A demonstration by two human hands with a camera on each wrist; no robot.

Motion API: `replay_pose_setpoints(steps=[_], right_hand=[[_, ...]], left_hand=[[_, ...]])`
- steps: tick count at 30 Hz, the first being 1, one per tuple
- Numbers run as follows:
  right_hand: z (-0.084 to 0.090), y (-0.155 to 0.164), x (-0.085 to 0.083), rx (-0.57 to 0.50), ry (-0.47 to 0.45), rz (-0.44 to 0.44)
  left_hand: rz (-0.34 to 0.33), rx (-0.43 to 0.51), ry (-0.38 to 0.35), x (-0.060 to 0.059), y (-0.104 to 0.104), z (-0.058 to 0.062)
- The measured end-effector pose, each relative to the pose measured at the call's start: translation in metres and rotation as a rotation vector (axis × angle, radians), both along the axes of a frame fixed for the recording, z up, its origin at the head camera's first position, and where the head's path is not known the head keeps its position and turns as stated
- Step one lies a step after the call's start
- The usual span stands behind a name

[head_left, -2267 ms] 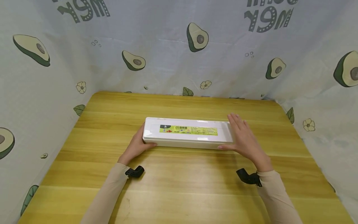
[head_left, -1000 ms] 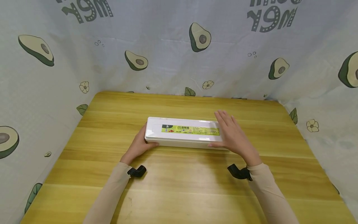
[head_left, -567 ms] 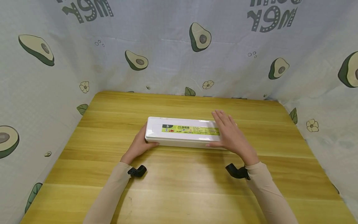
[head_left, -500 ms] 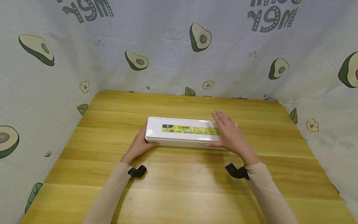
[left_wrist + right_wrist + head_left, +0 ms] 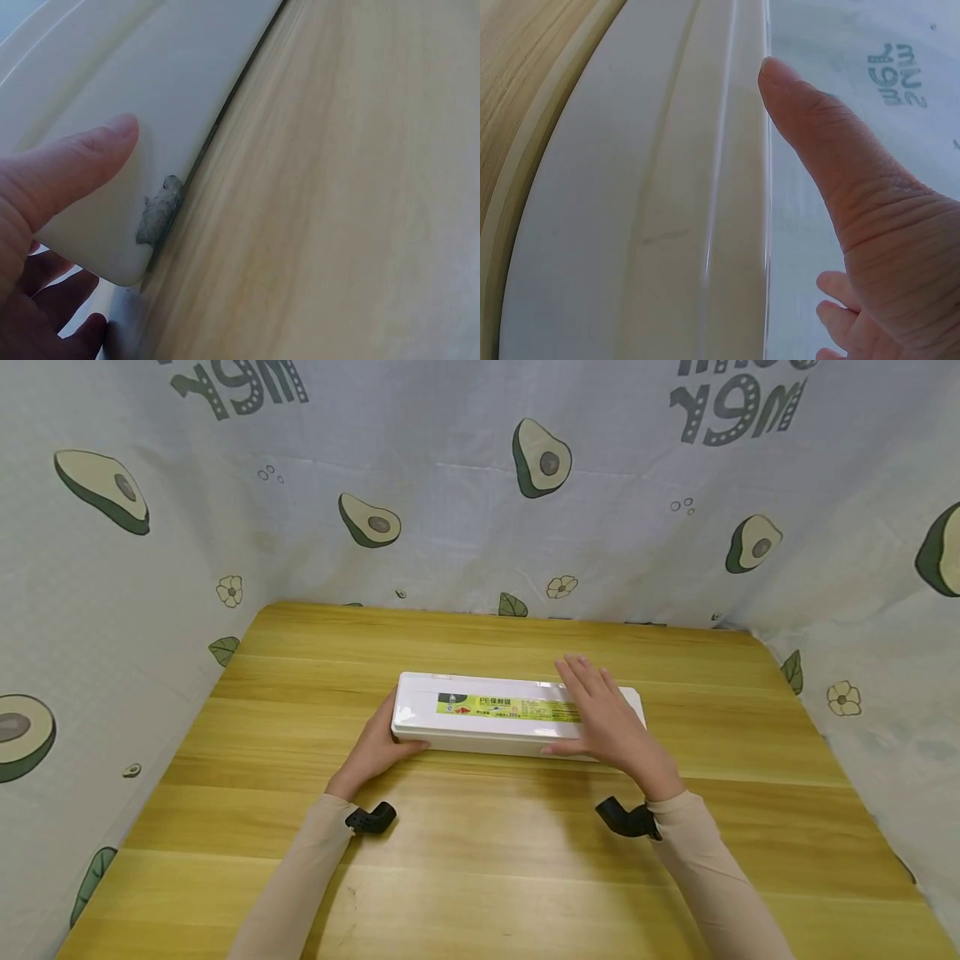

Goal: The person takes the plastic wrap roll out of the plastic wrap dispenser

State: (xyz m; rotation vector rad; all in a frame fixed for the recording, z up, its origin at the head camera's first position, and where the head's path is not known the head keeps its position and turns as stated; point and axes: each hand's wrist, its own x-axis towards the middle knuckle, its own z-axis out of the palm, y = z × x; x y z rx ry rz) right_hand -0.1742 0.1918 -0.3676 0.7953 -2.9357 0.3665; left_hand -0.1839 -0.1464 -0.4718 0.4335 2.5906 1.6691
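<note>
Covering the right third of the white box (image 5: pixel 491 735), the right hand (image 5: pixel 611 727) hides part of the green-and-yellow label (image 5: pixel 495 705), whose small print is too fine to read. The fingers of the left hand (image 5: pixel 372 750) disappear behind the box's left end, so only the thumb shows against the front face in the head view; the left wrist view shows that thumb pressed flat on the front face near the rounded corner, with a small grey smudge (image 5: pixel 160 210) at the bottom edge.

Lying lengthwise near the middle of the wooden table (image 5: pixel 480 877), the box has bare wood on every side, with the widest stretch toward the person, and stands well apart from the avocado-print cloth (image 5: pixel 450 527) walling the back and sides.

Left hand grips the box's end, thumb in front, fingers behind. Right hand lies over the lid with fingers straight and spread, thumb along the front edge, holding nothing. Both forearms angle inward from the near corners.
</note>
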Motion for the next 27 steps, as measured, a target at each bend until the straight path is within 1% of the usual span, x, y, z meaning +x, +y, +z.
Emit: replay_pose_setpoints(steps=[7, 13, 17, 22, 27], right_hand=[[0.0, -0.011, -0.004, 0.01, -0.008, 0.018], [-0.004, -0.022, -0.003, 0.019, -0.021, 0.047], [-0.007, -0.027, -0.004, 0.036, -0.008, 0.063], [-0.007, -0.031, -0.006, 0.035, 0.004, 0.072], [-0.007, -0.034, -0.007, 0.038, -0.006, 0.076]], left_hand=[[0.004, -0.022, 0.023, -0.001, 0.0, 0.0], [-0.003, -0.007, 0.024, 0.001, 0.0, -0.001], [-0.002, 0.004, 0.018, 0.002, 0.0, -0.001], [-0.008, 0.02, 0.023, 0.001, -0.001, -0.001], [-0.006, 0.002, 0.027, -0.001, -0.002, -0.003]])
